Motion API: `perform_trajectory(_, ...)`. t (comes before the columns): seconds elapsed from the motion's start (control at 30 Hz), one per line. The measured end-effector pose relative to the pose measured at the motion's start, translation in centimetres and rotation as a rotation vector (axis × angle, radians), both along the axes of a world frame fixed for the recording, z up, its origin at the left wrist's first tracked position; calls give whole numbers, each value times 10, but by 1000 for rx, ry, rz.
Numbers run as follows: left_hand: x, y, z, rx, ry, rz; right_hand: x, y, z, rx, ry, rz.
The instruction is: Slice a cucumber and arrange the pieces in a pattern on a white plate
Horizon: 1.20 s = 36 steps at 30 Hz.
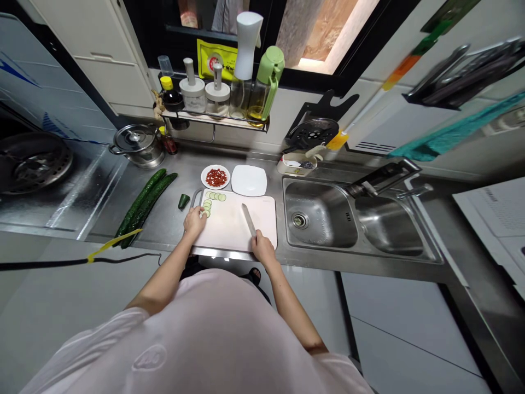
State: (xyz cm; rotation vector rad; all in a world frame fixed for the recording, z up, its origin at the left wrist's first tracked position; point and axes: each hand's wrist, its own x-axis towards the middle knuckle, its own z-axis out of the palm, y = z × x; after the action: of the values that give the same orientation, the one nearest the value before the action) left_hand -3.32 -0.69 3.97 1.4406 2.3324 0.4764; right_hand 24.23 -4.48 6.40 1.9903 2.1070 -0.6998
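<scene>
A white cutting board [229, 224] lies at the counter's front edge. Thin cucumber slices [216, 196] run along its back left corner and down its left side. At the lower end of that row, my left hand [194, 222] has its fingertips closed on a cucumber slice [205, 213]. My right hand [262, 246] grips the handle of a knife [248, 220], whose blade rests over the board and points back and left. A cucumber end piece [184, 201] sits left of the board. Behind it are a plate of chopped red pieces [216, 177] and a bare white plate [249, 180].
Two long cucumbers [147, 202] lie on the left, with a lidded pot [139, 145] behind them. A double sink [322, 213] is on the right. Bottles and jars stand on a wall rack [213, 116]. A black wok [35, 162] is far left.
</scene>
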Motion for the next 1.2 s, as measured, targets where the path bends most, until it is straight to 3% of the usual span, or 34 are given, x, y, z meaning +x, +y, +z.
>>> perform_trajectory(0.33,4,7,6,98,-36,56,-2,-1,1,-14,-5,2)
perform_trajectory(0.47,20,28,14,138,-60,-78,-4,0,5,-28,-2,-17)
perform_trajectory(0.57,33,49,18,99,-33,-196,-5,0,10,-37,-5,-29)
perform_trajectory(0.7,44,73,15,9,37,-256,-5,1,12,-47,-9,-40)
perform_trajectory(1.0,43,84,1,-2,121,-273,-2,0,8,-15,16,-32)
perform_trajectory(1.2,40,87,-1,18,-55,-152,-2,1,11,-34,9,-44)
